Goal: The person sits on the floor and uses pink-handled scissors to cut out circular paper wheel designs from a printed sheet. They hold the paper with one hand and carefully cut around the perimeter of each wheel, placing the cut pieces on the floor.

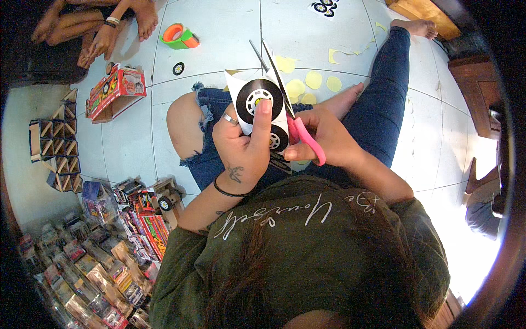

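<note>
My left hand (240, 134) grips a sheet of printed wheels (276, 97), its thumb pressed on the upper wheel. The sheet is white with black rings and yellow centres, held above my lap. In my right hand (331, 134) are scissors with pink handles (308, 143). Their blades are spread and point away from me, along the sheet's upper right edge; whether they touch the paper I cannot tell. My fingers hide part of the handles. Yellow paper discs (296, 86) lie on the floor just beyond my hands.
Farther off are a green and orange tape roll (179, 36), one cut wheel (178, 68) and more wheels (324, 7). A red toy truck body (116, 93) stands at left. Toy vehicles (145, 219) and packed goods (93, 263) crowd the lower left. Another person's hand (104, 41) shows at upper left.
</note>
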`<state>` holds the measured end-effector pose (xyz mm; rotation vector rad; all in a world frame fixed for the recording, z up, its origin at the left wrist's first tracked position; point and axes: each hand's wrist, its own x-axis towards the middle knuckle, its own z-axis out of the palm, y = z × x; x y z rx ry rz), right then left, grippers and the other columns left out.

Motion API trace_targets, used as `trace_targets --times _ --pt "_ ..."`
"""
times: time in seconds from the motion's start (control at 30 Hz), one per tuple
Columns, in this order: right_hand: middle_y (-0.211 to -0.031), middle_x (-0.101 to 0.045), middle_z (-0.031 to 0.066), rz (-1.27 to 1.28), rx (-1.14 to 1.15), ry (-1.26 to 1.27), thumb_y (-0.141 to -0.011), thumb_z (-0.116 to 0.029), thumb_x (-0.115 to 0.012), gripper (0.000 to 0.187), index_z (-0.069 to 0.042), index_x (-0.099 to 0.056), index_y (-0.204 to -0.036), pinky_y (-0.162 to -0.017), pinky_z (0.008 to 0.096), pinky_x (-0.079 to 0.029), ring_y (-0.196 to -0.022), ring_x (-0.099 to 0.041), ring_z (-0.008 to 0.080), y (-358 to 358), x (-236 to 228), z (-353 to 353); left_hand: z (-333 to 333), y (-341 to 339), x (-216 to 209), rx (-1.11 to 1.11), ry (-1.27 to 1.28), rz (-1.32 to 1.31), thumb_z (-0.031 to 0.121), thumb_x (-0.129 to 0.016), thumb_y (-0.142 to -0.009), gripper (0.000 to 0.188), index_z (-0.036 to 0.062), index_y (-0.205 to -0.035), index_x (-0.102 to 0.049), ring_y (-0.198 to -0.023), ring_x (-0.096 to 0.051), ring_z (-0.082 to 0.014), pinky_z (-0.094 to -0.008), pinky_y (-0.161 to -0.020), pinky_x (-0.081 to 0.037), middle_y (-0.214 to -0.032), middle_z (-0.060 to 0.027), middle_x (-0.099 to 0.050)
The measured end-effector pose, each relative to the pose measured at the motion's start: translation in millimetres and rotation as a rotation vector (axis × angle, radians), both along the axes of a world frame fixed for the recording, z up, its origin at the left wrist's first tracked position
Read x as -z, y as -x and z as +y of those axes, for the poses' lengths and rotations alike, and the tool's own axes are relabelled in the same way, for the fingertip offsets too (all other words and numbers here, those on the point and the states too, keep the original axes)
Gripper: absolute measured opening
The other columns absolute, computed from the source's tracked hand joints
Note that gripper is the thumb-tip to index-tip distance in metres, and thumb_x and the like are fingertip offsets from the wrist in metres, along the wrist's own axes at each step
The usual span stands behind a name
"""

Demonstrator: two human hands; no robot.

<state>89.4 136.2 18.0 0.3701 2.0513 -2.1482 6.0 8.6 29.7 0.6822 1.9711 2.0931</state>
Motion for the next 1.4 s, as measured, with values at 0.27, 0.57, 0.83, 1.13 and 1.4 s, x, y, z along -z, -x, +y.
trace_targets --times 0.27,0.57,0.83,1.13,1.4 --pt "-0.057 -0.055 0.0026 -0.034 -0.087 -0.069 -0.058 -0.043 -0.077 0.046 -0.001 -0.060 -0.066 -0.048 0.0224 -0.039 -0.052 -0.049 0.0091 -0.2 -6.4 9.3 -5.6 7.7 -0.6 0.068 0.036 0.112 0.011 -0.058 -0.082 0.014 -0.0024 -0.085 -0.058 -0.057 -0.050 -0.0040 -0.0193 -0.051 -0.039 -0.065 -0.0030 -0.060" --pt "-0.057 -0.055 0.0025 -0.049 -0.108 -0.093 -0.059 -0.042 -0.077 0.045 -0.002 -0.060 -0.066 -0.048 0.0221 -0.039 -0.052 -0.050 0.0090 -1.8 -12.5 11.5 -9.4 10.6 -3.6 0.116 0.072 0.089 0.013 -0.058 -0.083 0.015 -0.0018 -0.086 -0.059 -0.058 -0.050 -0.0037 -0.0194 -0.052 -0.040 -0.065 -0.0022 -0.060" --pt "-0.056 -0.055 0.0027 -0.059 -0.137 -0.120 -0.059 -0.040 -0.077 0.043 -0.001 -0.060 -0.067 -0.046 0.0227 -0.037 -0.051 -0.049 0.0091 -0.5 -17.3 12.9 -13.0 11.0 -8.4 0.178 0.058 0.011 0.012 -0.057 -0.083 0.015 -0.0018 -0.088 -0.060 -0.060 -0.052 -0.0035 -0.0189 -0.053 -0.041 -0.069 -0.0035 -0.062" --pt "-0.052 -0.052 0.0018 -0.017 -0.130 -0.187 -0.058 -0.039 -0.078 0.043 -0.001 -0.059 -0.062 -0.044 0.0226 -0.034 -0.048 -0.046 0.0084 -1.0 -18.4 18.6 -19.8 25.9 -26.5 0.297 0.252 0.289 0.012 -0.058 -0.083 0.014 -0.0006 -0.084 -0.061 -0.059 -0.050 -0.0029 -0.0190 -0.053 -0.040 -0.067 -0.0021 -0.061" --pt "-0.051 -0.050 -0.0006 -0.035 -0.179 -0.231 -0.057 -0.037 -0.079 0.040 -0.002 -0.059 -0.060 -0.043 0.0213 -0.029 -0.048 -0.042 0.0067 -0.7 -19.6 24.5 -21.1 27.1 -26.8 0.345 0.260 0.183 0.014 -0.059 -0.082 0.014 -0.0006 -0.082 -0.060 -0.058 -0.049 -0.0022 -0.0195 -0.052 -0.040 -0.065 -0.0009 -0.060"
